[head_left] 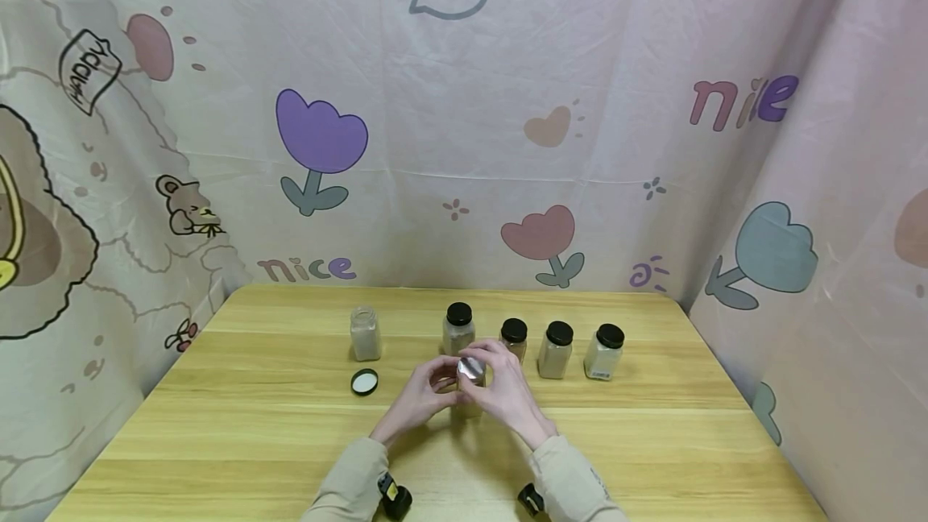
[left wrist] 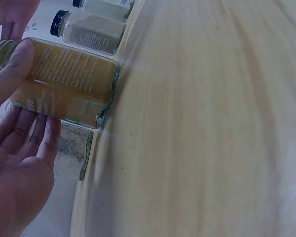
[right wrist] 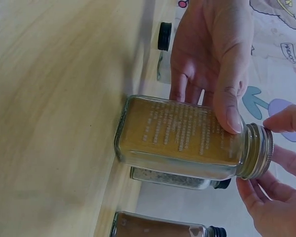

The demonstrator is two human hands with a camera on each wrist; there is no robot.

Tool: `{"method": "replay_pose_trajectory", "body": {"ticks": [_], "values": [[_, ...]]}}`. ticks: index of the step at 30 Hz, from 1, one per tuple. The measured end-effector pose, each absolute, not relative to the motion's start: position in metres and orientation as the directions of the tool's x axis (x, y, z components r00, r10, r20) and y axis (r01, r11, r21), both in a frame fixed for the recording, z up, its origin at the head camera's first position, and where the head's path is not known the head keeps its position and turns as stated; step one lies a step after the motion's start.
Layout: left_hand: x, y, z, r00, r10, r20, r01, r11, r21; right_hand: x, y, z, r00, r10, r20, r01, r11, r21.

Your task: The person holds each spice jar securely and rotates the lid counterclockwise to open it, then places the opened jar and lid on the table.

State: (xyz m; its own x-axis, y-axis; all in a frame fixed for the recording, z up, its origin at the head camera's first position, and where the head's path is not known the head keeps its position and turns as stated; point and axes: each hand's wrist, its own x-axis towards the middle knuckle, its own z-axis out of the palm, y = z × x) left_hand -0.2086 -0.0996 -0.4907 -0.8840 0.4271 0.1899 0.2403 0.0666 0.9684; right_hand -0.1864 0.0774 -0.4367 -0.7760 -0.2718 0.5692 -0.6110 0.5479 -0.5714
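A square glass spice jar (right wrist: 182, 133) of yellow-brown powder stands on the table with a silver metal lid (head_left: 471, 369) on its neck. My left hand (head_left: 424, 393) grips the jar's body, thumb across the printed face and fingers behind, as the left wrist view shows. At the top, my right hand (head_left: 507, 385) holds the lid by its rim between thumb and fingers. Off to the left is an uncapped jar (head_left: 366, 337) of pale contents. Its nearest neighbour is a black cap (head_left: 364, 382), lying with its white inside up.
Behind the hands stands a black-capped jar (head_left: 459, 337) with speckled contents. To its right are a jar (head_left: 513, 338) of brown contents, a beige-filled jar (head_left: 555, 354) and a paler jar (head_left: 604, 354), all black-capped. A printed curtain (head_left: 449, 103) backs the wooden table (head_left: 652, 441).
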Motion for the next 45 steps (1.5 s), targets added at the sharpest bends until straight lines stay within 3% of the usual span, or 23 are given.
{"method": "replay_pose_trajectory", "body": {"ticks": [9,21,31,45], "values": [[-0.2091,-0.0995,-0.4904,-0.889,0.419,0.185,0.243,0.088,0.966,-0.1856,0.0759,-0.4359,-0.825,-0.207,0.526,-0.532,0.597,-0.6],[-0.2086,-0.0994,-0.4899,-0.881,0.427,0.202,0.252,0.064,0.966,-0.1854,0.0778,-0.4357,-0.773,-0.29,0.564,-0.619,0.538,-0.573],[-0.2081,-0.0987,-0.4905,-0.886,0.419,0.197,0.252,0.078,0.965,-0.1856,0.0756,-0.437,-0.806,-0.196,0.559,-0.549,0.602,-0.58],[-0.2078,-0.0994,-0.4886,-0.88,0.424,0.212,0.263,0.066,0.963,-0.1847,0.0762,-0.4356,-0.799,-0.257,0.544,-0.581,0.563,-0.588]]}}
